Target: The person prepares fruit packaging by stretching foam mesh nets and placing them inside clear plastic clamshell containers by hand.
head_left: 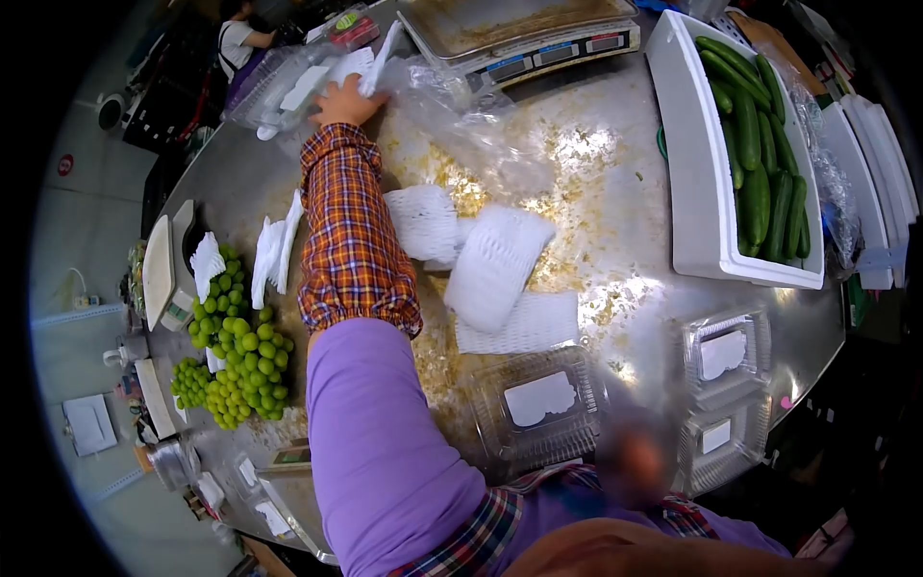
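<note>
"Where is that left hand [346,101] now?"

"Out at the worktop's [615,231] far-left edge, the arm stretched long in its orange-checked sleeve cover [356,231]; the fingers are spread at a bit of white foam netting [383,60]; whether they grasp it, I cannot tell from here."

"And what lies around it?"

"Clear containers [264,96] just to the left, right along the edge; crumpled clear film [447,115] to the right; a scale [567,50] stands at the far edge beyond that."

"The right hand?"

"I cannot make it out; there is only a blur by the near edge, so its fingers I cannot judge."

"More foam, I see."

"Yes, foam sleeves [500,264] overlap mid-worktop; a labelled clear box [543,404] sits nearer the near edge; two more, an upper box [726,356] and a lower box [721,438], lie toward the near-right corner."

"Those grapes [245,361]?"

"Heaped by the left edge, green; cucumbers [760,154] fill a white foam crate [692,192] along the right edge."
</note>
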The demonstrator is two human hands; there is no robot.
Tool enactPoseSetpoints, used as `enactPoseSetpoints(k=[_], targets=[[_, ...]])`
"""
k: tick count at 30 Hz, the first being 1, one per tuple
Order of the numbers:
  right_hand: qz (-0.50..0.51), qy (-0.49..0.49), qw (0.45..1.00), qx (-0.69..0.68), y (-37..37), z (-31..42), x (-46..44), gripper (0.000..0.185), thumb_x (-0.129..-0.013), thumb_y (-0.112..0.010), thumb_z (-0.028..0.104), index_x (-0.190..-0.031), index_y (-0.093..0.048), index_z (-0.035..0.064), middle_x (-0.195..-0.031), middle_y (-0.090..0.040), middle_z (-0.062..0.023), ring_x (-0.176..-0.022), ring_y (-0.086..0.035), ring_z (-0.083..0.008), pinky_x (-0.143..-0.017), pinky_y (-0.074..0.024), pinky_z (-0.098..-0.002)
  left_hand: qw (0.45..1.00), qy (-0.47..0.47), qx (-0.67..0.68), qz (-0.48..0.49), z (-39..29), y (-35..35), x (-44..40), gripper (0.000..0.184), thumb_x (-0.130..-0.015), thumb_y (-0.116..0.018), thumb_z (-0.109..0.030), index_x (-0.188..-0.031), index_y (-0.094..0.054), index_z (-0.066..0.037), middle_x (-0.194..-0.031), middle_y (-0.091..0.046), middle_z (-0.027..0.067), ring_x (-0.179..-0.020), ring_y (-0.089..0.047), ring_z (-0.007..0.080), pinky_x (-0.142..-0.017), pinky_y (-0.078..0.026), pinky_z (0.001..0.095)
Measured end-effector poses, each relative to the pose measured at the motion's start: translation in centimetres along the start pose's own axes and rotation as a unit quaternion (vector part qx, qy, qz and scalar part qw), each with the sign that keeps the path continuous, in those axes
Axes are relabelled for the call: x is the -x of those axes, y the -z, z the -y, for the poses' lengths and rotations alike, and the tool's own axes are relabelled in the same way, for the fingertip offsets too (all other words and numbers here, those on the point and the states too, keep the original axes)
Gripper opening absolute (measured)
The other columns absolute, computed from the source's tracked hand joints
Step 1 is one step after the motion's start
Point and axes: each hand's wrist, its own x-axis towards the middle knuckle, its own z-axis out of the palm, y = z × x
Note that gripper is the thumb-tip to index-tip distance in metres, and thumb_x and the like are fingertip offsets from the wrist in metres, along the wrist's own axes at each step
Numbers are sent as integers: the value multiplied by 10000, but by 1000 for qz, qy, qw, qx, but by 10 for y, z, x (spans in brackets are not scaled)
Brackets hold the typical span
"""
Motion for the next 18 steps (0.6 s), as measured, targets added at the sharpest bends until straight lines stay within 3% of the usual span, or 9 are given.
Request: enactPoseSetpoints(k=[4, 5, 9, 11, 12, 13, 15, 17, 18], targets=[[-2, 12, 1000, -6, 0, 0, 2, 45, -773, -563, -5, -791, -590, -36, -772, -591, -164, -721, -590, -288, -669, -485, -353, 993, -94, 54, -52, 48, -40, -52, 518, -767, -681, -368, -1199, -540, -119, -1238, -539, 250, -1114, -530, 433, -894, -459, 526], [-3, 16, 1000, -10, 0, 0, 3, 37, -765, -566, -16, -780, -590, -39, -764, -589, -167, -716, -590, -290, -667, -485, -353, 979, -140, 23, -144, 61, -50, -60, 365, -767, -651, -223, -1081, -559, -62, -1019, -625, 242, -920, -595, 437, -796, -488, 477], [-24, 38, 998, -36, 0, 0, 7, 17, -734, -574, -63, -737, -588, -53, -732, -585, -178, -700, -589, -301, -657, -484, -354, 966, -241, 21, -89, 57, -22, -20, 344, -677, -720, -184, -976, -591, -71, -874, -664, 204, -865, -627, 400, -755, -496, 483], [-63, 79, 994, -35, -9, -3, 7, 58, -752, -558, -62, -699, -579, -63, -688, -573, -176, -652, -584, -291, -596, -482, -347, 947, -267, 177, 3, 39, 0, 38, 578, -633, -764, -186, -1168, -593, -52, -998, -669, 208, -936, -651, 341, -801, -508, 407], [-92, 106, 990, -27, -13, -7, 7, 113, -779, -540, -51, -671, -570, -70, -651, -562, -171, -608, -580, -277, -537, -479, -341, 896, -381, 226, 33, 27, 12, 70, 668, -640, -764, -169, -1262, -551, -54, -1092, -651, 209, -1020, -642, 283, -844, -501, 354], [-59, 29, 998, -21, -8, 2, 12, 36, -755, -565, -42, -732, -591, -31, -746, -580, -179, -691, -591, -300, -625, -479, -347, 890, -317, 229, 234, 19, 35, 102, 582, -708, -739, -130, -1259, -563, -70, -1148, -640, 170, -1068, -622, 247, -860, -502, 349], [-33, 25, 999, -8, -5, 0, 7, 40, -782, -563, -16, -754, -592, -20, -769, -585, -171, -699, -592, -290, -628, -481, -341, 774, -225, 430, 407, 22, 89, 143, 471, -763, -676, -107, -1222, -583, -61, -1144, -641, 124, -1028, -632, 263, -851, -509, 362], [-5, 35, 999, 5, -2, -3, 4, 50, -808, -561, 11, -776, -594, -9, -791, -589, -163, -706, -594, -281, -630, -483, -336, 735, -143, 492, 443, 47, 99, 139, 365, -819, -618, -98, -1182, -603, -61, -1134, -643, 90, -984, -641, 258, -832, -517, 371], [4, 41, 999, 11, 3, -2, 7, 56, -821, -559, 24, -787, -595, -3, -802, -592, -159, -709, -595, -276, -631, -484, -333, 779, -120, 461, 407, 82, 95, 108, 316, -848, -593, -100, -1161, -612, -65, -1126, -643, 80, -960, -646, 244, -817, -522, 372]])
